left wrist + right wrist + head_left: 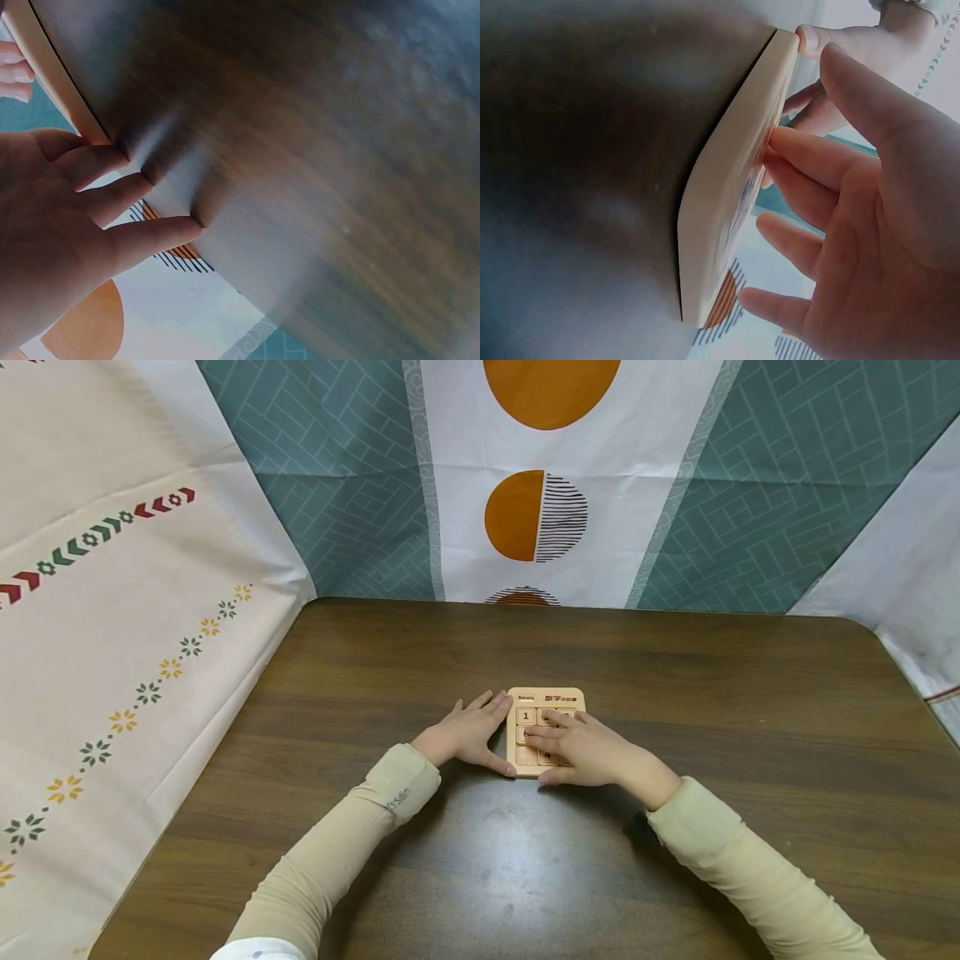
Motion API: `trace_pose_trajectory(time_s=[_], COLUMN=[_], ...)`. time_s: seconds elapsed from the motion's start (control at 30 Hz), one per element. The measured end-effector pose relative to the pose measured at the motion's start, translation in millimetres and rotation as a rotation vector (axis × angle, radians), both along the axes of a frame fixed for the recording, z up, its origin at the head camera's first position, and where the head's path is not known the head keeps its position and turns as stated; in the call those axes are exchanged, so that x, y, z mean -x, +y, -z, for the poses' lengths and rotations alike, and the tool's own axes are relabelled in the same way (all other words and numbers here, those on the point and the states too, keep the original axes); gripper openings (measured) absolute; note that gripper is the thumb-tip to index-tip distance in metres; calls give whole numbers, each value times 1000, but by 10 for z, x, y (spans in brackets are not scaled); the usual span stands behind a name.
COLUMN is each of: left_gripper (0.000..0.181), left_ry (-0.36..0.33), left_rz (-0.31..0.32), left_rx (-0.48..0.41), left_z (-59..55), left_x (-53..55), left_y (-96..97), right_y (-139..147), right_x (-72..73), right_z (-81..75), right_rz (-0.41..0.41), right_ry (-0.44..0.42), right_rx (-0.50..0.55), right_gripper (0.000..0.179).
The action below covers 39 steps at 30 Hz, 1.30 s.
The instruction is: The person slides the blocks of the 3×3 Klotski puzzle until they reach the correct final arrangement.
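A small wooden number slide puzzle (546, 692) lies flat on the table, with numbered tiles such as the 1 tile (526, 716) in its frame. Along its left edge rests my left hand (471, 732), fingers spread toward the top left corner and thumb at the bottom left. The left wrist view shows those extended fingers (161, 232) reaching down to the tabletop. My right hand (592, 750) lies over the puzzle's right part, its fingertips on the tiles and covering several of them. In the right wrist view, its index fingertip (780, 139) touches the puzzle's face.
A brown wood-grain table (420, 643) spreads around the puzzle. Behind it hangs a teal and white cloth (360, 527) with orange circles. A cream patterned cloth (150, 610) drapes along the left side, and white cloth (900, 568) hangs at the right.
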<state>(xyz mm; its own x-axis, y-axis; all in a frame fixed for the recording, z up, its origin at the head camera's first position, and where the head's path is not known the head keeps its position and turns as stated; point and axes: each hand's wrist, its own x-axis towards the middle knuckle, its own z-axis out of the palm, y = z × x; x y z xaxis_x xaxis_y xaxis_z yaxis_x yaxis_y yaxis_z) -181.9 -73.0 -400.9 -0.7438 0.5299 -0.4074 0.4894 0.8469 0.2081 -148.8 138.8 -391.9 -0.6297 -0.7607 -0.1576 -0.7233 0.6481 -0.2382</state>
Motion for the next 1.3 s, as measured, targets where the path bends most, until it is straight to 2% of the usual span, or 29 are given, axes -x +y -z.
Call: trace_pose_trajectory(time_s=[0.17,0.33,0.53,0.9,1.2,1.3], left_gripper=[115,115,115,116,115,115], left_ry=[-1,3,10,0,0,-1], left_rz=[-3,-3,-6,-4,-7,-5], left_rx=[11,17,15,4,2,4], left_z=[3,4,3,-2,1,2], left_x=[4,7,4,-3,2,4], left_y=[2,5,5,5,6,6], right_y=[24,109,182,103,20,37], right_x=[-37,-140,-241,-256,-261,-244], right_z=[-22,-83,-103,0,-7,-15], right_rz=[-5,-4,0,-25,-28,-7], right_ry=[15,61,63,97,66,83], right_rx=[12,15,25,26,20,20], right_gripper=[64,54,51,59,62,63])
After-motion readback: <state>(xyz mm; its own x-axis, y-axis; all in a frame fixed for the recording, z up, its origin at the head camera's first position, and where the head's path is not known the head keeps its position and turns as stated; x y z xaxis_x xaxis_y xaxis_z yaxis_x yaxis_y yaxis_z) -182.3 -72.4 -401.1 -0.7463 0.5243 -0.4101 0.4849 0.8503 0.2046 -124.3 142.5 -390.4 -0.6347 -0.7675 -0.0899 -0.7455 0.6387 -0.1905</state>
